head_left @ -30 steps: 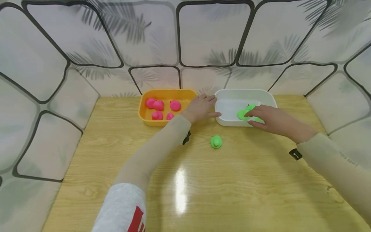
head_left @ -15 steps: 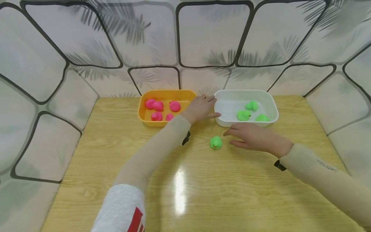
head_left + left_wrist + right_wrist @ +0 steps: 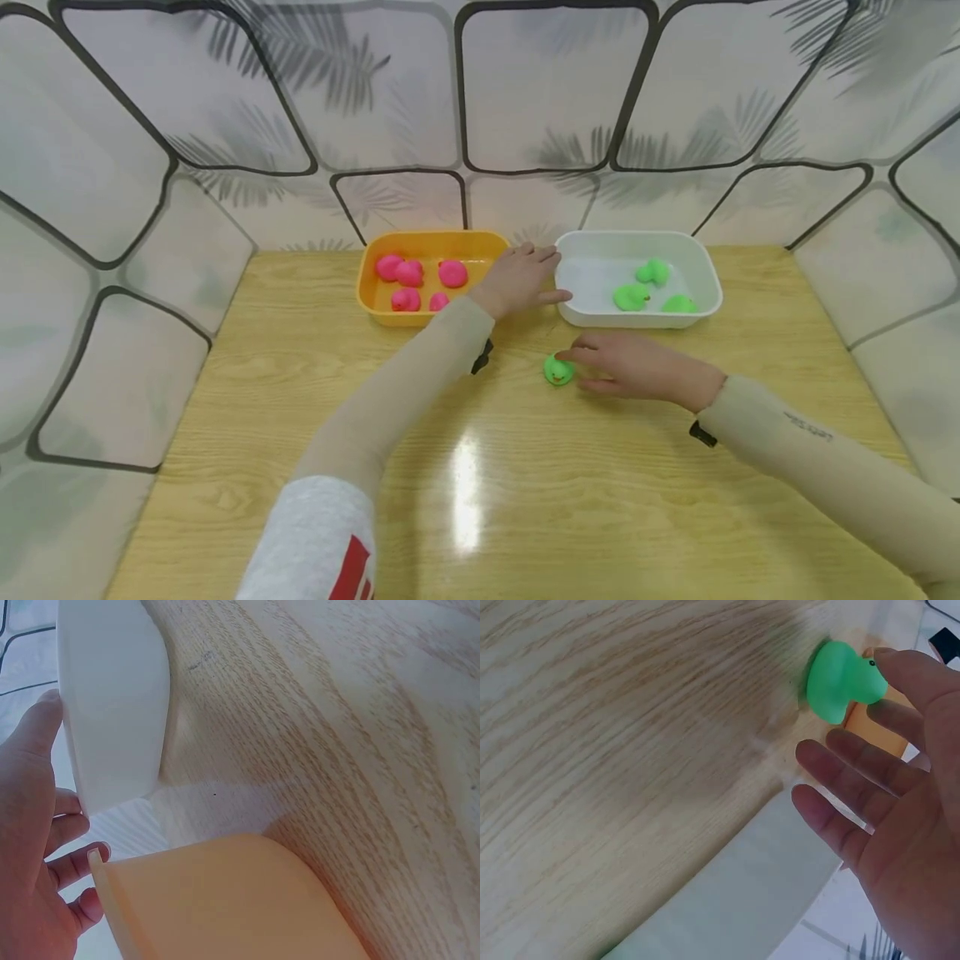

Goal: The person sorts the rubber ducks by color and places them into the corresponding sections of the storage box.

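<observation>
The loose green duck [image 3: 558,369] sits on the worktop [image 3: 525,467], in front of the gap between the two tubs and apart from both. My right hand [image 3: 637,367] is at it: the fingers are spread and nearly straight, and in the right wrist view one fingertip [image 3: 900,664] touches the duck's head [image 3: 844,682] while the others fan out beside it. Nothing is pinched yet, so the grip is spread.

To take it well, I judge I should bring the thumb in on one side and the forefinger on the other, low on the body, since a push on the head alone would likely skid it across the glossy wood.

My left hand [image 3: 521,279] rests between the tubs, fingers relaxed and loosely extended, the thumb against the white tub [image 3: 708,279] rim and the fingers by the orange tub [image 3: 367,283]; it holds nothing. The white tub holds three green ducks [image 3: 632,297]; the orange one holds pink ducks [image 3: 453,273].
</observation>
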Action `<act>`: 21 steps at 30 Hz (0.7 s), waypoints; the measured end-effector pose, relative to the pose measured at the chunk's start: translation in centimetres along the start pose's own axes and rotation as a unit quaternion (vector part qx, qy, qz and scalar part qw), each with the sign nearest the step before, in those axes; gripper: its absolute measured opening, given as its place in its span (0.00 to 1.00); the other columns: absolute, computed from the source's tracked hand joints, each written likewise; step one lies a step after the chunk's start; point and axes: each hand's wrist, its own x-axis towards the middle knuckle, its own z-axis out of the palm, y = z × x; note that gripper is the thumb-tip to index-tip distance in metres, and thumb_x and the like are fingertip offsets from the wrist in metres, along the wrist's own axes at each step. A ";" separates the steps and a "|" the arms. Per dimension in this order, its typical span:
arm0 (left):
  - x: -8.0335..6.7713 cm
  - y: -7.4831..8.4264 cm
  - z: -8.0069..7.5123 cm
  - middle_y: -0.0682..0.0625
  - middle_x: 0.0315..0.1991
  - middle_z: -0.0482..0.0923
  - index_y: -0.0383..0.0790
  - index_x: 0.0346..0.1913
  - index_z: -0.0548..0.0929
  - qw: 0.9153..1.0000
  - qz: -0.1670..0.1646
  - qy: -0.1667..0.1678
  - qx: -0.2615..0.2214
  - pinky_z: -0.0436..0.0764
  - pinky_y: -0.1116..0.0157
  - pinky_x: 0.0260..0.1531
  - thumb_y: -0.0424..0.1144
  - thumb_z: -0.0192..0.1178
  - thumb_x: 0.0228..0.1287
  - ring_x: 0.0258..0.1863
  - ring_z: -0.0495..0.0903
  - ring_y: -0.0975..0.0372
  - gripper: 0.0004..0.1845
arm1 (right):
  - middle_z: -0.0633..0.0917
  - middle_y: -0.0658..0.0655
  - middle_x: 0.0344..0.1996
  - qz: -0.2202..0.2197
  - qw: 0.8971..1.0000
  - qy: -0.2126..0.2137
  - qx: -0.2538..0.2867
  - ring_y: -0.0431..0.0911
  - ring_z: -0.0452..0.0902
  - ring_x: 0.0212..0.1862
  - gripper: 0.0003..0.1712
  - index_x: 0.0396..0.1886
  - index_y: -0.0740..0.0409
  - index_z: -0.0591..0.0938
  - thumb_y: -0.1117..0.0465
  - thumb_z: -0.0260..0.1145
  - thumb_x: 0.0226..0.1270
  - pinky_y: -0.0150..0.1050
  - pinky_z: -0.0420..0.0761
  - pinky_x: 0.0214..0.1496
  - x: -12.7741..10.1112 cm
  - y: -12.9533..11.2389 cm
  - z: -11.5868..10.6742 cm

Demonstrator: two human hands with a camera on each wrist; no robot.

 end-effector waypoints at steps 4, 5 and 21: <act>0.0 0.0 0.0 0.47 0.81 0.61 0.40 0.81 0.63 1.000 0.001 0.001 0.000 0.63 0.50 0.76 0.69 0.47 0.77 0.76 0.63 0.48 0.44 | 0.85 0.57 0.51 -0.012 1.000 -0.003 0.000 0.50 0.82 0.52 0.23 0.63 0.62 0.82 0.59 0.71 0.72 0.49 0.83 0.56 0.3 0.0 0.3; 0.0 0.0 0.0 0.47 0.81 0.61 0.40 0.81 0.63 1.000 0.001 0.001 -0.002 0.62 0.50 0.76 0.69 0.47 0.77 0.76 0.63 0.48 0.44 | 0.86 0.58 0.51 -0.015 1.000 -0.005 -0.001 0.51 0.82 0.52 0.24 0.64 0.62 0.82 0.59 0.71 0.72 0.49 0.83 0.56 0.4 0.0 0.4; 0.0 -0.1 -0.1 0.47 0.81 0.60 0.41 0.81 0.62 1.000 0.004 -0.007 -0.001 0.61 0.50 0.77 0.69 0.46 0.77 0.77 0.62 0.47 0.44 | 0.84 0.56 0.49 -0.015 0.999 -0.030 0.006 0.50 0.84 0.47 0.17 0.58 0.54 0.84 0.61 0.71 0.72 0.49 0.84 0.51 1.1 -0.1 1.0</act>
